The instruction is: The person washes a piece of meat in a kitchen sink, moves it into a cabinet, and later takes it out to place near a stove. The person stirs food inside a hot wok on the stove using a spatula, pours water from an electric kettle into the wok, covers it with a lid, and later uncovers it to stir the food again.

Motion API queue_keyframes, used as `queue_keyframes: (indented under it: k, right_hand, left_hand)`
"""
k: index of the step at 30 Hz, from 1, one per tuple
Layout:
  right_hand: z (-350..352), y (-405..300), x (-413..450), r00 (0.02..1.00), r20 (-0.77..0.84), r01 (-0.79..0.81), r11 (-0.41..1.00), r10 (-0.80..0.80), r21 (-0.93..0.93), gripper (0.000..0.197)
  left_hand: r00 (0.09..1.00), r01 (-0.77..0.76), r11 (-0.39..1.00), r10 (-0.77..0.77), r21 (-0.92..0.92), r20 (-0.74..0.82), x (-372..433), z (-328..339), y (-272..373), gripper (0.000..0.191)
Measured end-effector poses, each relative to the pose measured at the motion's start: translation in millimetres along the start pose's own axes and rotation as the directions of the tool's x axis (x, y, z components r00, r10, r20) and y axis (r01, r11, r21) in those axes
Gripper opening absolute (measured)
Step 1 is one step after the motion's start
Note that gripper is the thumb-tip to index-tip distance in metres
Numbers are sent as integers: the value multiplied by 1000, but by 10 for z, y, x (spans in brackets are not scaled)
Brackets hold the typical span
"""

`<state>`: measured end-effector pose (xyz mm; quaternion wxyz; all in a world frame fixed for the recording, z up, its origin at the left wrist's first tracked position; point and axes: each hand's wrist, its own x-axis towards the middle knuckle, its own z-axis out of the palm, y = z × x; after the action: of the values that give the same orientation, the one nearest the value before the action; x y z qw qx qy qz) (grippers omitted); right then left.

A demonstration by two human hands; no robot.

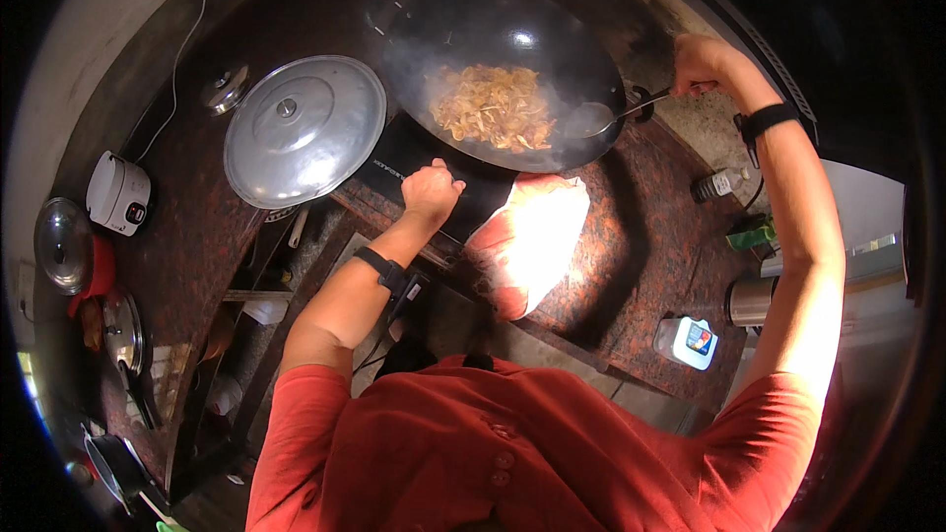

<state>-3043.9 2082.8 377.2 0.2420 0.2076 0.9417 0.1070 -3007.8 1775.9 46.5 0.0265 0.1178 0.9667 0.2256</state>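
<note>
A large black wok (502, 26) sits on the black stove (473, 199), with steam rising from it. Browned, sliced food (494, 107) lies heaped at its bottom. My right hand (701, 66) grips the handle of a metal ladle or spatula (591, 120), whose head rests inside the wok's right side. At the front of the stove is my left hand (431, 194), its fingers curled; whether they hold anything is hidden. A domed metal lid (305, 133) lies left of the wok. A sunlit cloth (528, 244) lies just right of the stove, over the counter's edge.
On the right counter stand a plastic container with a pale lid (687, 342), a bottle (720, 185) and a metal canister (750, 301). To the left are a small lid (226, 91), a white rice cooker (118, 193) with a cord, a red pot (101, 266) and a lidded pan (123, 332).
</note>
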Motion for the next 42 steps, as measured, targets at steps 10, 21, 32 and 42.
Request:
queue_keyframes:
  k: [10, 21, 32, 42]
  right_hand:
    - [321, -841, -426, 829, -420, 297, 926, -371, -232, 37]
    - [357, -214, 687, 953, -215, 232, 971, -215, 56, 41]
    - [749, -727, 245, 588, -617, 513, 831, -523, -215, 29]
    - [542, -376, -842, 310, -709, 290, 773, -633, -564, 16]
  left_hand:
    - [946, -288, 916, 318, 280, -65, 63, 249, -210, 23]
    - [946, -316, 923, 290, -219, -144, -913, -178, -675, 41]
    - [977, 208, 740, -191, -640, 97, -2144, -122, -2090, 25]
    - [618, 721, 340, -710, -604, 338, -3093, 361, -2987, 12]
